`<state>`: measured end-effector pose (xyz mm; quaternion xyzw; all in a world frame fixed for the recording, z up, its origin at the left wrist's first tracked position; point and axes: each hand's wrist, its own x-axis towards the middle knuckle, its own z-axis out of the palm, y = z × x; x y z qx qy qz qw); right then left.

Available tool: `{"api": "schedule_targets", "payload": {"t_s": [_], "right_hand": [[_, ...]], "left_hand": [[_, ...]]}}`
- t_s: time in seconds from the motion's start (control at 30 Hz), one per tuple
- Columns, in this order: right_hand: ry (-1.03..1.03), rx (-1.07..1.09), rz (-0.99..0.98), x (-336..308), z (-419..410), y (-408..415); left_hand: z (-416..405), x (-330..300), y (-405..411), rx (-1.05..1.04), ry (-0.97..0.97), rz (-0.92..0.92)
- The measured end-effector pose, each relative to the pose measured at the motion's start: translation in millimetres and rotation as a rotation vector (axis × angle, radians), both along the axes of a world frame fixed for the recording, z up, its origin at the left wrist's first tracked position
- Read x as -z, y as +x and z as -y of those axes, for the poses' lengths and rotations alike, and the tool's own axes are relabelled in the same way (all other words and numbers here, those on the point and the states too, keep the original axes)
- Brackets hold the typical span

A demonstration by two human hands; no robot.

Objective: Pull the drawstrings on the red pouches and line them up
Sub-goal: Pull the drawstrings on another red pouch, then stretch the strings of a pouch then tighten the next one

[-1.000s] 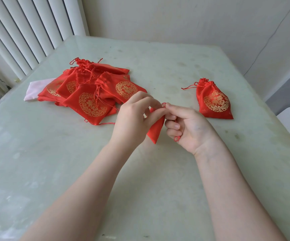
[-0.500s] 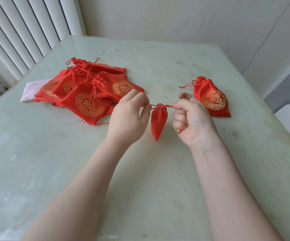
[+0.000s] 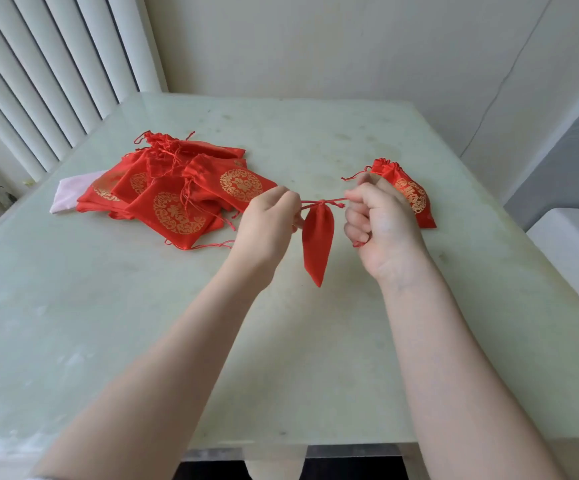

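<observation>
A small red pouch (image 3: 317, 242) is held in the air above the middle of the pale green table (image 3: 316, 358), hanging by its drawstrings (image 3: 322, 202), which are stretched level between the two hands. The left cord is pinched in the curled fingers of the left hand (image 3: 269, 225), and the right cord is gripped in the closed fist of the right hand (image 3: 380, 218), its loose end showing below the knuckles. The cords are drawn in opposite directions, evidently so that the mouth is gathered shut; the neck is already seen bunched into a tight knot, and the body hangs narrow and pointed. One closed pouch with a gold emblem (image 3: 407, 190) is laid near the right edge, partly hidden behind the right hand, presumably as the start of the row. A heap of red pouches (image 3: 177, 194) is left toward the left edge, overlapping a pale pink cloth (image 3: 69, 195), apparently awaiting the same treatment. The pulling step is judged nearly complete.
</observation>
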<state>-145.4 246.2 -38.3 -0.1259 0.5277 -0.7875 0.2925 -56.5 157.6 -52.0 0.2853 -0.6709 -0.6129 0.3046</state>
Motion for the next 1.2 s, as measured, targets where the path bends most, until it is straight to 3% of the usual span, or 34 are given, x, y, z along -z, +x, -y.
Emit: {"api": "schedule_targets", "payload": {"t_s": [0.1, 0.23, 0.37, 0.43, 0.5, 0.57, 0.73, 0.9, 1.0, 1.1, 1.2], "right_hand": [[0.005, -0.051, -0.096, -10, -18, -5], [-0.059, -0.018, -0.233, -16, -41, -14], [-0.106, -0.005, -0.447, -6, -58, -30], [0.107, 0.021, -0.639, 9, -64, -43], [0.442, 0.065, -0.827, 30, -67, -58], [0.658, 0.078, -0.855, 50, -69, -74], [0.563, 0.049, -0.726, 71, -65, -93], [0.534, 0.249, -0.920, 61, -53, -99], [0.747, 0.102, -1.072, 59, -44, -106], [0.827, -0.027, -1.165, 63, -38, -110], [0.869, -0.090, -1.225, 65, -37, -115]], "left_hand": [[-17, -7, -11, 0.030, 0.261, -0.121], [-31, -17, -36, 0.228, 0.529, -0.173], [-34, -13, -70, 0.359, 0.564, -0.122], [-37, -1, -84, 0.375, 0.543, -0.070], [-38, 13, -91, 0.371, 0.500, 0.007], [-40, 23, -95, 0.397, 0.416, 0.079], [-50, 33, -106, 0.367, 0.155, 0.151], [-52, 37, -121, 0.276, 0.195, -0.013], [-52, 43, -125, 0.202, -0.146, 0.197], [-42, 50, -125, 0.167, -0.494, 0.434], [-32, 48, -126, 0.242, -0.556, 0.382]]}}
